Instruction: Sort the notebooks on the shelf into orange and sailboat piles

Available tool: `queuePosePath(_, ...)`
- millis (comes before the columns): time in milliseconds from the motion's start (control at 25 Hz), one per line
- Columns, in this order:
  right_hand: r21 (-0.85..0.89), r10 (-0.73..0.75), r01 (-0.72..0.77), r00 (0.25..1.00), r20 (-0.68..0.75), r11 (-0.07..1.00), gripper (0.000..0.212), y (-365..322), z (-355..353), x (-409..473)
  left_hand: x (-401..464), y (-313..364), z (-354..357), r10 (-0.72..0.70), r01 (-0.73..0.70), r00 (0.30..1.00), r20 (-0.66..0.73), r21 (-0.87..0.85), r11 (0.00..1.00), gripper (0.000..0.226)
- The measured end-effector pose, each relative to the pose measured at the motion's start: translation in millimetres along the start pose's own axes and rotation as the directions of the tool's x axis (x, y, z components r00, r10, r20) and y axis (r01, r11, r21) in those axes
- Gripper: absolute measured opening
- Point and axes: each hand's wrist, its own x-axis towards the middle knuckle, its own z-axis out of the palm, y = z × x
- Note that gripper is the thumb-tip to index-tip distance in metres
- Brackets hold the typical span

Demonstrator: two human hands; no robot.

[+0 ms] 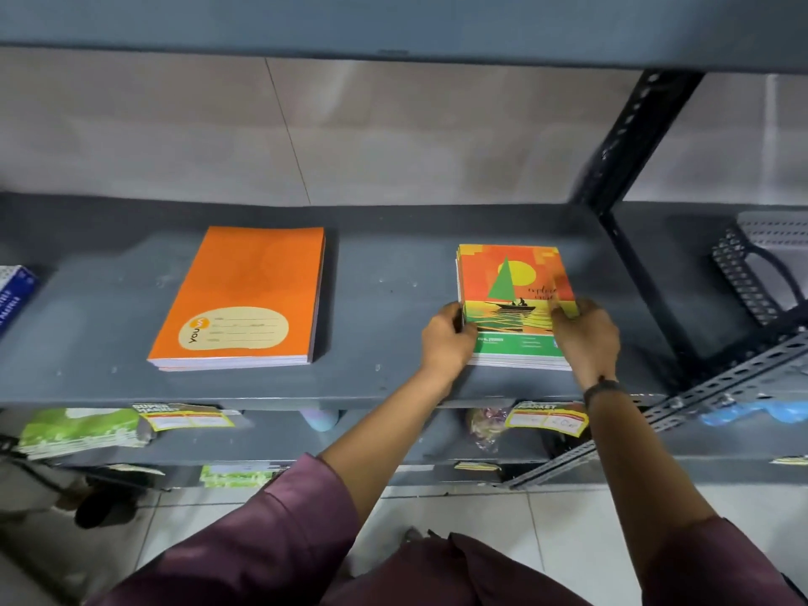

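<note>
Grey metal shelving (393, 387), tiled floor (546, 527)

Dim, even light; soft, edge-warped blur.

Two neat piles of notebooks lie flat and well apart on a grey metal shelf (384, 295). To the left, the orange pile (245, 295) shows a plain orange cover with a cream name label near its front edge, the stack angled slightly. To the right, the sailboat pile (511, 290) is topped by a cover with a green sail, a yellow sun and a green band at the front.
</note>
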Motion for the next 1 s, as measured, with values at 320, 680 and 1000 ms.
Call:
queuePosePath(320,-0.044,-0.117,0.12,0.991,0.063,0.992,0.035,-46.2,51.7,-30.0,-3.4,-17.6,-64.5,-0.066,0.055,0.98,-0.187,-0.062,0.997,0.034)
queuePosePath(680,-0.038,-0.149,0.156,0.978,0.147,0.987,0.036,-75.1,80.2,-52.3,-7.3,-26.8,-101.8,-0.052,0.056,0.947,-0.316,0.003,0.998,0.035)
queuePosePath(1000,-0.198,-0.415,0.41,0.91,0.017,0.89,0.049,-76.6,57.6,-78.8,-30.3,-12.5,-107.2,0.378,-0.226,0.893,-0.243,0.485,0.845,0.046)
